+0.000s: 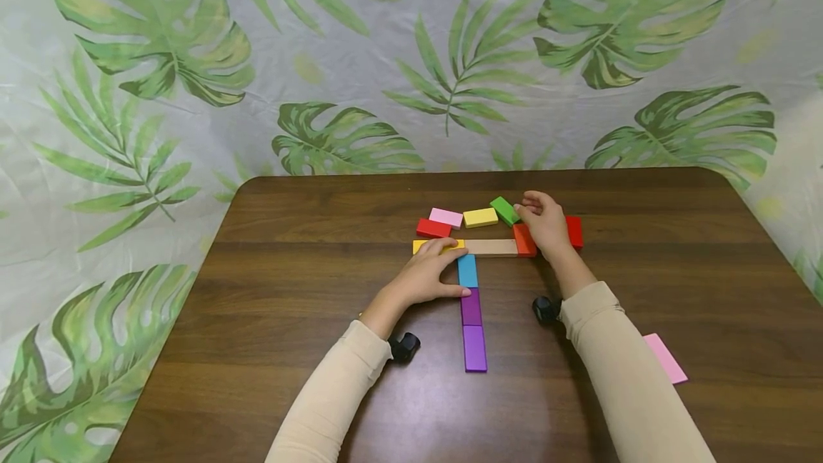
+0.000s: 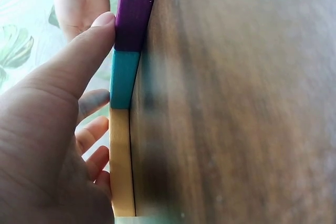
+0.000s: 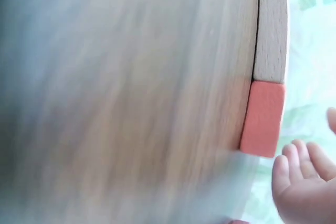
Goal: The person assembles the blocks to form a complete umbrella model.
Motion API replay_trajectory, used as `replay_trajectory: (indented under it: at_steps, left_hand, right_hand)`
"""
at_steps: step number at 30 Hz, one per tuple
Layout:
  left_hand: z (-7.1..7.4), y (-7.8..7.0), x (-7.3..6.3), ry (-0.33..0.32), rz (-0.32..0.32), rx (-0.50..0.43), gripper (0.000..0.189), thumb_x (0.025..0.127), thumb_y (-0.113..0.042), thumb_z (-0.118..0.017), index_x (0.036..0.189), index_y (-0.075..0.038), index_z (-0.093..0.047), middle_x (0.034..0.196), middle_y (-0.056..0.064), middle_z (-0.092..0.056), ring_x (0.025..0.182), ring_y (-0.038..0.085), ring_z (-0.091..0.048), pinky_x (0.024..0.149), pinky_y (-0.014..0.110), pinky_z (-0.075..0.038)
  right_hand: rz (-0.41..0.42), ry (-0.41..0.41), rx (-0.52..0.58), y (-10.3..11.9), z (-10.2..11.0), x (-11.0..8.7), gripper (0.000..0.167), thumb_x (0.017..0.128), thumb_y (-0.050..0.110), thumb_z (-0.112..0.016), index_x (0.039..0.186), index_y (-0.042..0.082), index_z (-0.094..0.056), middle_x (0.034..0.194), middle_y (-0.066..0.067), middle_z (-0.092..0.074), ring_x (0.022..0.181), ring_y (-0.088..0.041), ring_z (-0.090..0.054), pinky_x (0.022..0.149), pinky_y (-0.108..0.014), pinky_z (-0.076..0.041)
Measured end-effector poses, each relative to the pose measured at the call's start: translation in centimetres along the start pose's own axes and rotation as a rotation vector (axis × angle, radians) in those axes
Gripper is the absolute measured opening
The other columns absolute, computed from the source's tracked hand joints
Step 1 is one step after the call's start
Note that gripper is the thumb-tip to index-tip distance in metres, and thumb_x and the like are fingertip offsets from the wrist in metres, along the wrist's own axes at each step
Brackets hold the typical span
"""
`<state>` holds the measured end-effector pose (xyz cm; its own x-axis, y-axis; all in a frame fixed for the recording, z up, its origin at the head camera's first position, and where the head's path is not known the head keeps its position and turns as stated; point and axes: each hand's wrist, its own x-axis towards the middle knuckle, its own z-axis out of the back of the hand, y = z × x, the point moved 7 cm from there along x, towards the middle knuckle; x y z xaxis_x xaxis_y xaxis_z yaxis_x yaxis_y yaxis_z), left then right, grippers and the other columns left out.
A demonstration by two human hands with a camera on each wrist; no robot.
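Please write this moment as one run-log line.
left hand: fingers over yellow row block, thumb at dark purple block | right hand: apparently empty, near orange-red block | blue block: touching dark purple block

Leaf-print cloth (image 1: 360, 70) behind brown table (image 1: 270, 291)

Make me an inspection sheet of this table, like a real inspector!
Surface: brown wood-grain table.
Job's things: yellow block, bare-wood block and orange-red block in a row; blue block, dark purple block and light purple block in a line running from it.
Clutter: behind the row, loose red block, pink block, second yellow block, green block; rightward, second red block; near right, second pink block.
Hands: left hand touches the dark purple block; right hand near the orange-red block, holding nothing visible.
Cables: nothing seen.
Surroundings: leaf-patterned sheet behind the table.
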<state>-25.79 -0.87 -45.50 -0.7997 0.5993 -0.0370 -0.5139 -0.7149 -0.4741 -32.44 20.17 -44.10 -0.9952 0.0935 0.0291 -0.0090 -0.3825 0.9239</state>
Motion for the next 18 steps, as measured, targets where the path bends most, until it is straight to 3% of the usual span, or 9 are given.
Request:
replay_trajectory:
  at_steps: [10, 18]
  left_hand:
    - [-0.1, 0.1, -0.1, -0.002, 0.004, 0.004, 0.075, 0.073, -0.055, -0.064, 0.136, -0.023, -0.040, 0.140, -0.001, -0.030, 0.129, 0.019, -0.020, 0.101, 0.038, -0.025]
    - [-0.1, 0.1, 0.0, -0.005, 0.004, 0.004, 0.075, 0.073, -0.055, -0.064, 0.136, -0.024, -0.040, 0.140, -0.001, -0.029, 0.129, 0.019, -0.019, 0.102, 0.038, -0.024]
  right_hand:
    - [0.132, -0.119, 0.090, 2.4, 1.9, -2.0, 0.052, 0.088, 0.020, -0.059, 0.130, -0.004, -0.039, 0.123, -0.022, -0.044, 0.115, -0.033, -0.041, 0.097, -0.037, -0.032]
    - [0.242, -0.200, 0.052, 3.0, 3.6, -3.6, 0.051, 0.086, 0.014, -0.061, 0.129, -0.003, -0.041, 0.122, -0.020, -0.047, 0.115, -0.031, -0.043, 0.097, -0.037, -0.032]
